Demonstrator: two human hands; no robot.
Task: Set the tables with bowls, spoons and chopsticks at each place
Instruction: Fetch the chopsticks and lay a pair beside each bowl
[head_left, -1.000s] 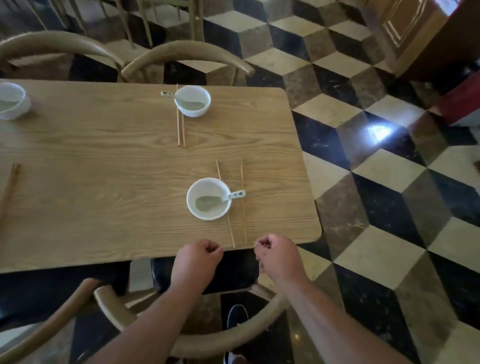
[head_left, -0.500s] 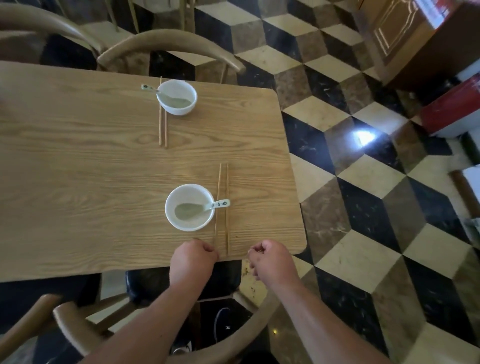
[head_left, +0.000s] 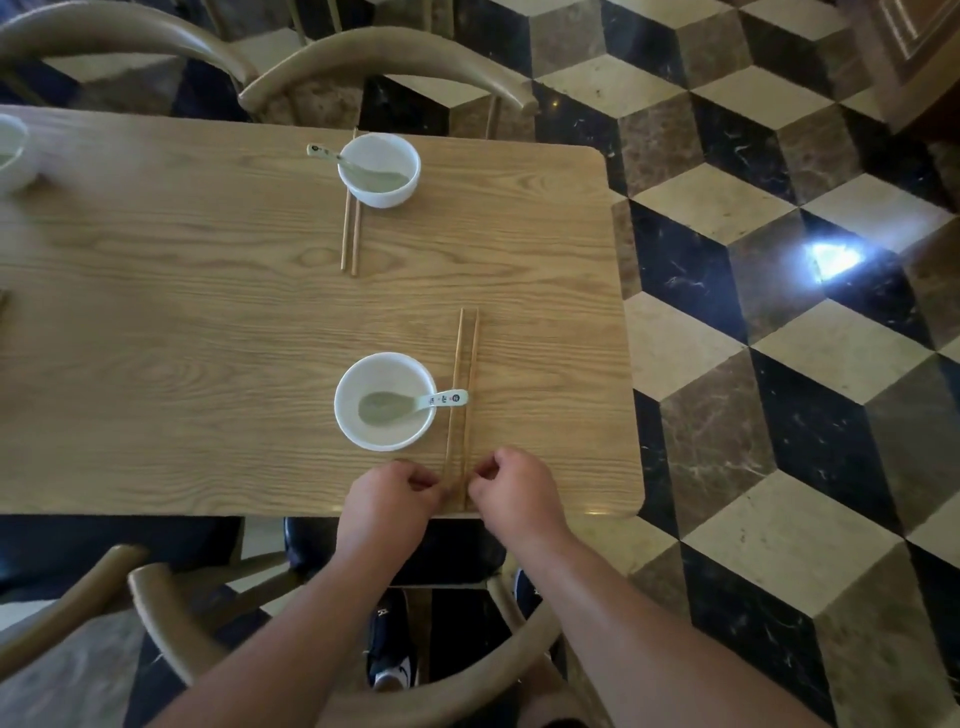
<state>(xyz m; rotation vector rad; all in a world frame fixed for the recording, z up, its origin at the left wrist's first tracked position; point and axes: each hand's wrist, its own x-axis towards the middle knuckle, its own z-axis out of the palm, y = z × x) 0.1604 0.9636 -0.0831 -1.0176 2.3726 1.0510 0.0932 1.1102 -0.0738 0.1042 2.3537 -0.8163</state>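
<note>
The chopsticks (head_left: 461, 395) are lying just right of the near bowl (head_left: 385, 400), running straight away from the person along the desk (head_left: 208, 312). Both hands are pinching the near ends: the left hand (head_left: 392, 501) and right hand (head_left: 511, 493) are each curling a grip, equally close, squaring the pair.

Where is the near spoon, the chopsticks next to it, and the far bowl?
Near spoon (head_left: 400, 406): head view, on its scoop inside the near bowl.
Near chopsticks (head_left: 467, 353): head view, mid-length of the pair.
Far bowl (head_left: 382, 197): head view, on its white outer wall.
</note>
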